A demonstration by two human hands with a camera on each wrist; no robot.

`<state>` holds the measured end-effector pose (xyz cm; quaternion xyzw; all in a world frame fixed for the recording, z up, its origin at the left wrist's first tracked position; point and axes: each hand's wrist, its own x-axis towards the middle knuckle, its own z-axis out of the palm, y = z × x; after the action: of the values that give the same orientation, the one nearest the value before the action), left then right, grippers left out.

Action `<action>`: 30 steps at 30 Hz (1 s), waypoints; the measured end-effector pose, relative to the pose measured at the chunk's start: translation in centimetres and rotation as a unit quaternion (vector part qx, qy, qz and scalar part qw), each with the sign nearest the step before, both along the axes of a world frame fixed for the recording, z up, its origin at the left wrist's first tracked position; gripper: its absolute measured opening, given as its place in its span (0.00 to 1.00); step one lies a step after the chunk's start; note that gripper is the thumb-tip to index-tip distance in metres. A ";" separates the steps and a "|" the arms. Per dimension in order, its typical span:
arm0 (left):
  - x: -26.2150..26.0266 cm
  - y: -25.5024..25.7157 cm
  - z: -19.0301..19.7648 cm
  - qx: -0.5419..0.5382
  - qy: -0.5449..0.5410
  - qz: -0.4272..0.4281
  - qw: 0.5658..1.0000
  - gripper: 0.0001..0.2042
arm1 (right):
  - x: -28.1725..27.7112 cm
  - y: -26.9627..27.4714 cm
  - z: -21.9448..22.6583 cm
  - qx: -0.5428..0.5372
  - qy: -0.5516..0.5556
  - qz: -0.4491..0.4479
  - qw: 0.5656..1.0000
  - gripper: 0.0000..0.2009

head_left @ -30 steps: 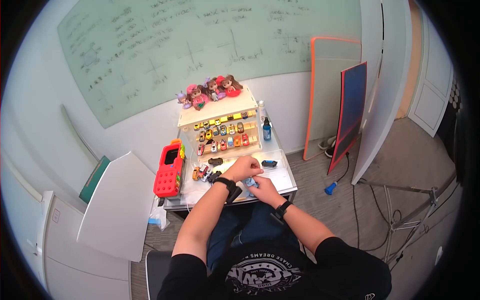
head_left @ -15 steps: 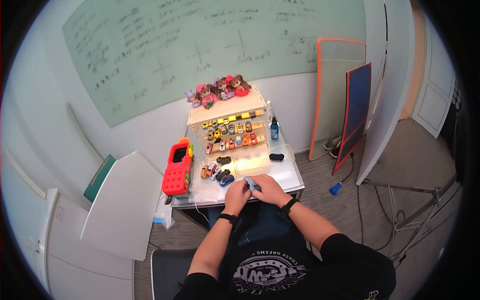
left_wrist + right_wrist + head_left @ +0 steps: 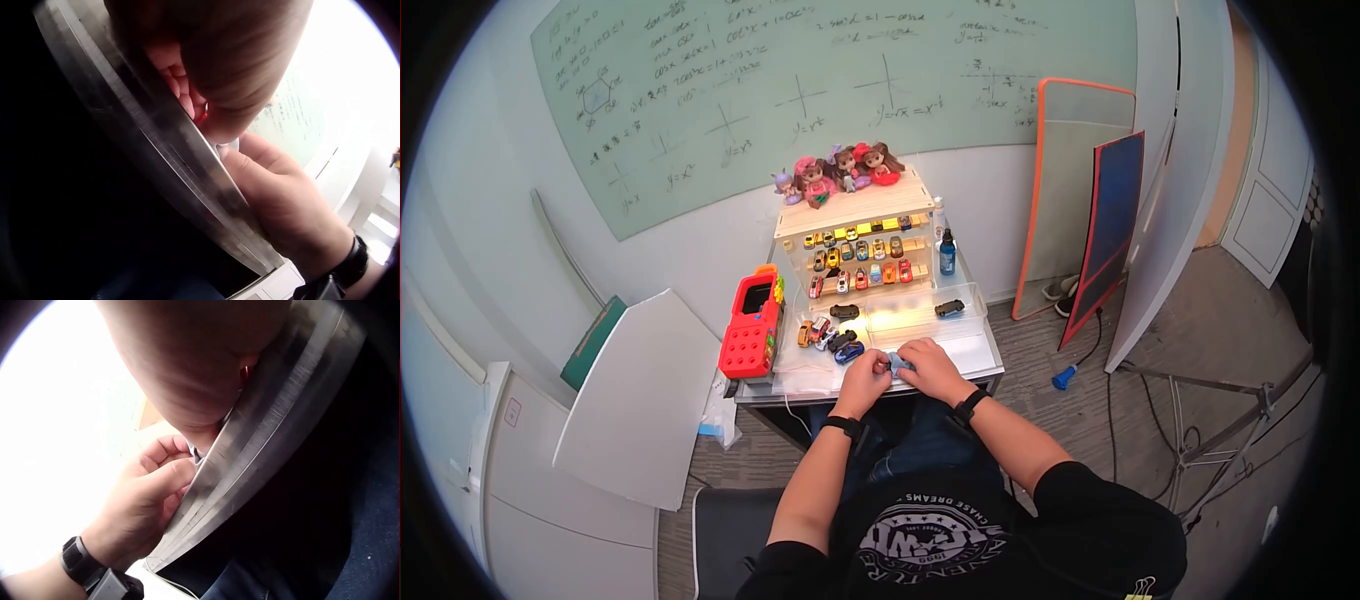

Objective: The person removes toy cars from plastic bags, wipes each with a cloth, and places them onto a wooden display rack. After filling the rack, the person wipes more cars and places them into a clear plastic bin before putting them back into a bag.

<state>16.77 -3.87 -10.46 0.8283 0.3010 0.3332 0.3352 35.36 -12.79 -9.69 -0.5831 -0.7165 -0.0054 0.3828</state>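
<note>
At the near edge of the table, my left hand (image 3: pixel 863 384) grips a small dark toy car (image 3: pixel 886 367), mostly hidden by the fingers; a red bit of it (image 3: pixel 204 115) peeks out in the left wrist view. My right hand (image 3: pixel 935 373) pinches a grey-blue cloth (image 3: pixel 898 364) against it. Both hands meet around the cloth. Beyond my left hand lie a blue toy car (image 3: pixel 849 352) and several more toy cars (image 3: pixel 815 332) in a loose cluster. A dark toy car (image 3: pixel 949 308) stands apart at the right, another (image 3: pixel 844 312) at the left.
A wooden shelf (image 3: pixel 855 210) with rows of toy cars stands behind, dolls (image 3: pixel 845 168) on top. To its left is a red toy box (image 3: pixel 750 330); to its right, a blue spray bottle (image 3: pixel 947 254). The metal table edge (image 3: pixel 250 456) runs close under the hands.
My left hand has drawn back from near the dark car at the right to the cloth, uncovering the blue car. Both hands now work together at the table's near edge. The head view has shifted.
</note>
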 end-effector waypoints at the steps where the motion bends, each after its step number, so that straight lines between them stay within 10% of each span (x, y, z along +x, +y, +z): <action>1: 0.0 0.0 0.2 0.000 -0.001 -0.001 1.000 0.13 | 0.1 0.0 0.1 0.000 -0.001 -0.001 1.000 0.15; 19: -0.1 1.2 -1.4 -0.194 -0.112 -0.052 0.973 0.07 | 0.3 -0.2 0.0 -0.003 0.046 0.028 0.999 0.15; 30: 0.3 0.3 -0.9 -0.081 -0.061 -0.056 0.993 0.13 | 0.3 0.3 -1.0 0.030 0.036 -0.020 0.999 0.13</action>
<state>17.04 -3.58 -11.34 0.7919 0.2596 0.3381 0.4372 35.63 -12.47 -10.65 -0.5854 -0.6899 -0.0140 0.4256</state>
